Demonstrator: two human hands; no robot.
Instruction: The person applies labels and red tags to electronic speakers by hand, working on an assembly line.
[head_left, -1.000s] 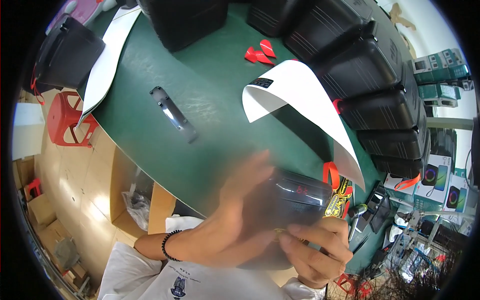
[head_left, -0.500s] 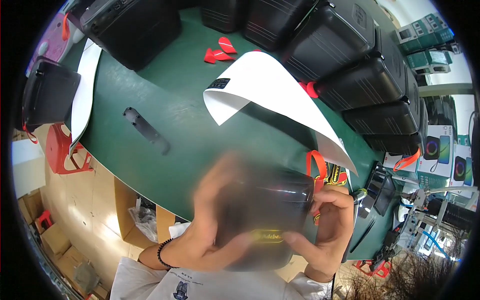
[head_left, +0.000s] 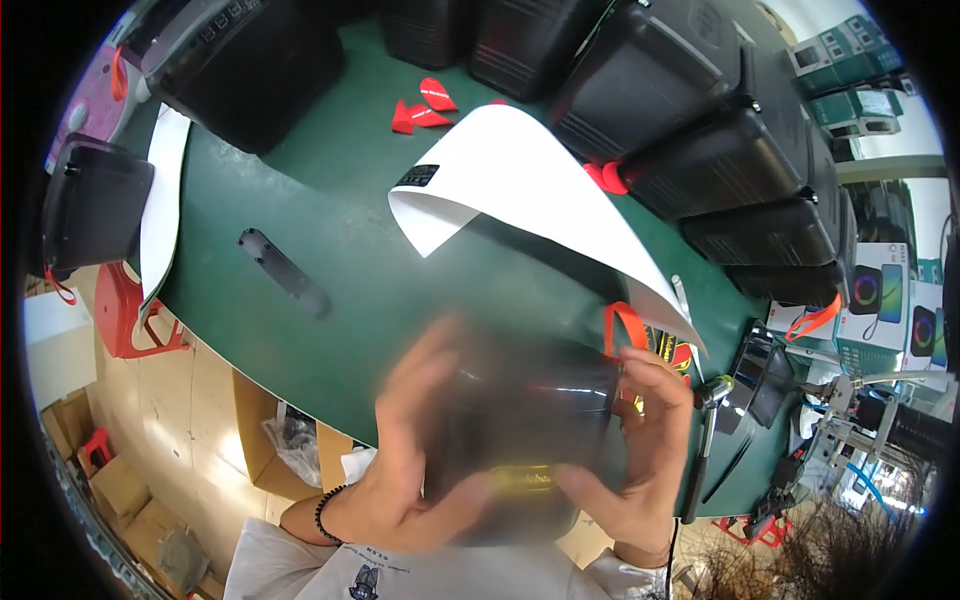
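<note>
A glossy black plastic housing (head_left: 530, 400), box-shaped with rounded corners, is between my two hands at the front edge of the table; much of it is blurred. A small yellow-printed label (head_left: 522, 480) sits on its near face. My left hand (head_left: 405, 450) grips the left side, with its thumb at the label's left end. On the right side, my right hand (head_left: 650, 460) curls its fingers over the corner while its thumb presses by the label's right end. An orange-red strap loop (head_left: 626, 328) stands up beside the right fingers.
White backing sheet (head_left: 530, 170) curls over the green table (head_left: 350, 210). Red heart-shaped pieces (head_left: 430, 105) and a dark narrow strip (head_left: 280, 268) lie nearby. Several black housings (head_left: 640, 70) line the back and right. A screwdriver (head_left: 708, 420) rests at right; a red stool (head_left: 125, 320) stands left.
My right fingers have shifted up around the housing's corner, near the strap. Both thumbs remain at the label. The whole view has shifted slightly.
</note>
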